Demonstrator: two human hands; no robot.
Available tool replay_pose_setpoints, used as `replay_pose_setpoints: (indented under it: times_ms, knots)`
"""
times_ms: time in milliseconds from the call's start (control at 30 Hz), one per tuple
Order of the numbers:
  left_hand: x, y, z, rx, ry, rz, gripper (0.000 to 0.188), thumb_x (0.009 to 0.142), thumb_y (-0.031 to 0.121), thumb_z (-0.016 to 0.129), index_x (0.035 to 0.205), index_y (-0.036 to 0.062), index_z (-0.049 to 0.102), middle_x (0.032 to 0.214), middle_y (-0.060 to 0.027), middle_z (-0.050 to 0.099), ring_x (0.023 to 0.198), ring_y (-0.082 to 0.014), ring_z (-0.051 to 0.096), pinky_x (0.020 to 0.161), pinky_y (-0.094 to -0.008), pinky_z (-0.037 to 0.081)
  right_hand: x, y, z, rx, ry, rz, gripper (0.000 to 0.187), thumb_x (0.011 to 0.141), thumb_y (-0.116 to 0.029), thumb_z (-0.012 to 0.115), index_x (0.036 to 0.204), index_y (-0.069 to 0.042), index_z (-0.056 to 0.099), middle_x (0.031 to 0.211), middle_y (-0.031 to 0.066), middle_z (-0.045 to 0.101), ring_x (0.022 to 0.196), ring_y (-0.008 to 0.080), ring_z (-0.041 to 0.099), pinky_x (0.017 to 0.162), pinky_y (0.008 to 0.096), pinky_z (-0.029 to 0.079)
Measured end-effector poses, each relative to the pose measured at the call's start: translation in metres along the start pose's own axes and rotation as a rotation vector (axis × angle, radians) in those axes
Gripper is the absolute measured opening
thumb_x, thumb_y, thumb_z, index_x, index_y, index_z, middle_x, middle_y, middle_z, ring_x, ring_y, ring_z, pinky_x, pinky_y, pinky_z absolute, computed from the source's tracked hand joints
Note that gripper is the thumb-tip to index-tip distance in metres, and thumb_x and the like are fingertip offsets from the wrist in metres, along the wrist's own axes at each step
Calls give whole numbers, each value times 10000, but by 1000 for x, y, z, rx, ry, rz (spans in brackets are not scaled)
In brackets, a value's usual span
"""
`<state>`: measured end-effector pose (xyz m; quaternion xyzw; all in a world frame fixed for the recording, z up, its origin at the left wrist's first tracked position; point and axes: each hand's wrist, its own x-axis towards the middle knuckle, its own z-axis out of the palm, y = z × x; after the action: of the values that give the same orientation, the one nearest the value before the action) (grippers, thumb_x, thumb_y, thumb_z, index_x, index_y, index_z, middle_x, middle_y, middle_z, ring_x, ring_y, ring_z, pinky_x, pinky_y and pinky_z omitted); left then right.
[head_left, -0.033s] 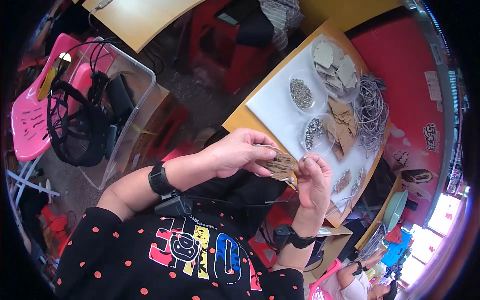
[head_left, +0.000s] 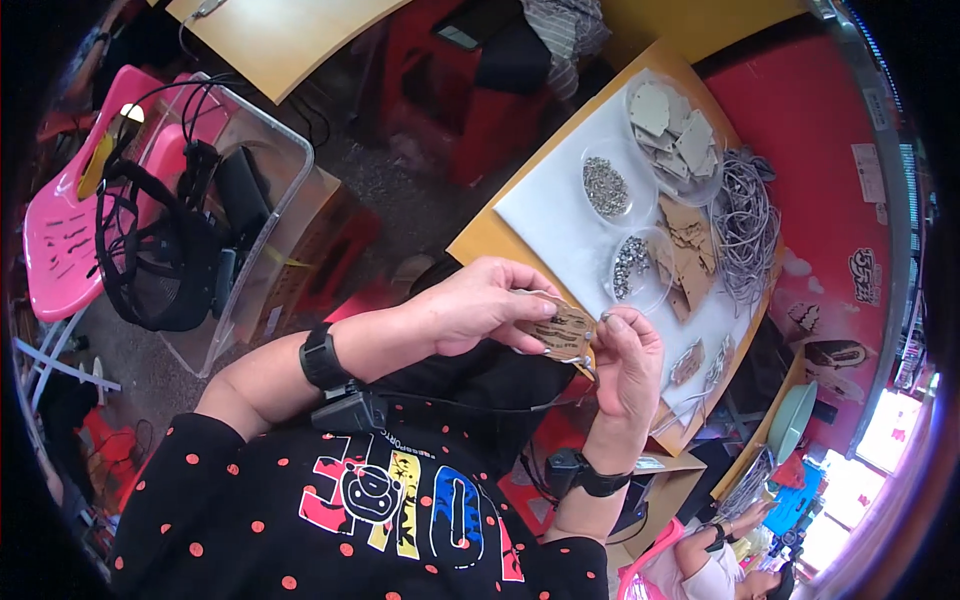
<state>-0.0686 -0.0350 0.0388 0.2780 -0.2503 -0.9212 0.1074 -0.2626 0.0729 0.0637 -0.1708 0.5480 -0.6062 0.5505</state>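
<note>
My left hand (head_left: 490, 312) grips a small brown wooden tag (head_left: 562, 332) by its left side, thumb on the printed face. Dark markings cover that face. Close against the tag's right edge, my right hand (head_left: 632, 365) is pinched at thumb and forefinger; what sits between those fingertips is too small to make out. A thin greyish strand shows at the tag's lower right corner, beside the right palm. Just beyond my right hand, a clear bowl of small silvery metal parts (head_left: 628, 270) stands on the white-topped table (head_left: 545, 205).
A second bowl of metal bits (head_left: 605, 187) and a bowl of pale tags (head_left: 672, 135) stand farther back. Grey cords (head_left: 745, 225) lie beside brown wooden sheets (head_left: 685, 250). Two corded tags (head_left: 688, 362) rest near the table's right edge. A pink chair (head_left: 65, 235) is at left.
The tag has tilted slightly in my left hand, so its printed face shows more plainly. Both hands stay almost where they were. The whole view has shifted a little.
</note>
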Motion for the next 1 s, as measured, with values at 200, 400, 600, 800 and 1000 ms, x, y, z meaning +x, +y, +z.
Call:
replay_pose_setpoints:
  times_ms: [200,400,600,800,1000]
  knots:
    - [3,-4,1,-5,7,-2,191,952,131,591,1080,-10,591,1012,-60,630,913,-133,651,730,-249,605,-12,3,28,-761,73,-323,76,754,-10,731,822,-1,701,814,34,535,811,129,500,748,253,387]
    - [3,-9,1,-63,30,-14,181,938,110,593,1051,-32,584,1004,-83,600,907,-164,649,714,-264,613,-19,3,41,-1081,125,-497,94,747,-50,752,827,-42,704,819,46,518,800,182,524,772,288,379]
    - [3,-8,1,-80,46,-27,186,949,120,585,1067,-24,579,1011,-70,606,918,-153,648,727,-266,614,-22,2,42,-1219,140,-588,141,732,-53,762,867,-64,719,807,53,534,798,202,537,793,324,373]
    - [2,-9,3,-46,66,30,191,940,105,595,1062,-41,585,1009,-85,606,907,-168,652,712,-265,615,-20,8,43,-1305,157,-734,194,720,-63,768,908,-98,735,801,36,538,798,187,536,782,325,371]
    - [0,-9,3,124,39,36,215,955,153,593,1088,-16,592,1006,-60,634,916,-140,654,702,-261,610,-16,6,40,-1546,-31,-950,289,663,-66,753,942,-139,732,845,10,548,811,176,537,793,334,377]
